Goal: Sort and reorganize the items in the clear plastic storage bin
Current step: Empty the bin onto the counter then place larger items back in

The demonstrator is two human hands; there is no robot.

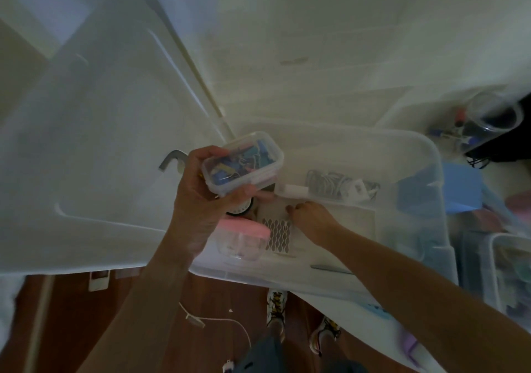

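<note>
1. Head view, looking steeply down. I see the clear plastic storage bin (431, 154) sitting on a white surface (100, 142), its open top facing the camera, near the surface's front edge.
2. Left hand (201, 197) is raised over the bin's left end. Its fingers (253, 193) wrap under and around a small clear lidded box (242, 165); the box is tilted and packed with coloured clips, mostly blue.
3. Right hand (313, 219) reaches down into the bin, palm down. Fingers are curled low near the bin floor, fingertips beside a white patterned sheet (277, 234). I cannot tell whether they pinch anything.
4. Inside the bin, far side: a bundle of grey and white cables (330, 185) with a white plug block, and a small white rectangular piece (291, 191) just left of it.
5. Inside the bin, near-left corner: a clear jar with a pink lid (244, 230), lying directly below the left hand. A dark round item (240, 210) shows between the jar and the held box; too hidden to identify.
6. A thin grey strip (330, 269) lies by the bin's near wall.
7. Outside the bin, to the right: a blue box (462, 188) touching or just beside the bin wall, a clear round container (494, 116) farther back, and another clear bin (508, 272) at the frame edge.
8. A grey bent metal piece (171, 160) lies on the surface left of the left hand.
9. Below the surface edge: red-brown floor (143, 315), a loose white cord (218, 322), and the person's patterned shoes (277, 303).
</note>
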